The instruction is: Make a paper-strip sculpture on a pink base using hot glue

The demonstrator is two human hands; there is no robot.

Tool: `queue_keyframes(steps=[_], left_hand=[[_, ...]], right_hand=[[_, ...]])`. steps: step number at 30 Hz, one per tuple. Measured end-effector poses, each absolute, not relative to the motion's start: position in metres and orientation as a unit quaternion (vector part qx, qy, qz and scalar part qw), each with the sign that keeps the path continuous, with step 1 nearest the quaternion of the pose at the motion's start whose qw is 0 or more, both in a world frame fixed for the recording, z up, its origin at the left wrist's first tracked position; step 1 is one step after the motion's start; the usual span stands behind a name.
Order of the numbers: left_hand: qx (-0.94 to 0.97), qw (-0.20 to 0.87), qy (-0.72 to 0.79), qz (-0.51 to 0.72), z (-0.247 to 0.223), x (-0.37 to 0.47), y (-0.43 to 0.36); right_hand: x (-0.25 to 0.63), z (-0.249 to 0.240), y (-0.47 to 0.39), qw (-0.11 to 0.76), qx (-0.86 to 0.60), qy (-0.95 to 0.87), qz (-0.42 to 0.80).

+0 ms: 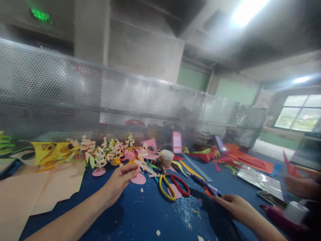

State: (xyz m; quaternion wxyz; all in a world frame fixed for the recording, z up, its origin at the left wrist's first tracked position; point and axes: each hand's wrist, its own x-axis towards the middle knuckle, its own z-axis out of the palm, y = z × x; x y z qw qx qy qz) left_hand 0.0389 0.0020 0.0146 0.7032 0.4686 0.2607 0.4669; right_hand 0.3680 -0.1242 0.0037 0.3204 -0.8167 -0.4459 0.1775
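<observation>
My left hand [125, 177] pinches a small cream paper piece [142, 154] with a curled upper part, held upright over the blue table. Just by its fingertips is a pink paper disc [138, 179]; I cannot tell if the two are joined. My right hand [232, 205] grips a dark blue glue gun [207, 184] with an orange trigger, its tip pointing left and away from me. Between the hands lie scissors [167, 191] with one yellow and one red handle, partly over another pink disc [177, 191].
Finished curled paper pieces [100, 157] crowd the back left, near cream paper sheets [30, 190]. A white cup [167, 157], a phone [177, 142] and a clear ruler [198, 169] stand or lie behind the scissors. At right, a co-worker's hand [302, 187] holds red paper.
</observation>
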Motion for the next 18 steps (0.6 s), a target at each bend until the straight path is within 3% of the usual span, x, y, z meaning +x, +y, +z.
queue_keyframes(steps=[3,7,11,14,18], left_hand=[[0.462,0.709,0.257,0.467,0.016,0.039,0.001],[0.462,0.717,0.245,0.461,0.016,0.039,0.000],[0.464,0.727,0.235,0.449,0.017,0.040,-0.001],[0.463,0.731,0.229,0.445,0.018,0.040,-0.002],[0.460,0.730,0.240,0.445,0.021,0.042,-0.004]], right_hand=[[0.347,0.022,-0.129,0.517,-0.722,-0.373,0.271],[0.299,0.046,-0.133,0.630,-0.646,-0.289,0.321],[0.253,0.054,-0.132,0.585,-0.619,-0.410,0.327],[0.233,0.051,-0.129,0.490,-0.610,-0.575,0.239],[0.221,0.038,-0.124,0.424,-0.617,-0.643,0.159]])
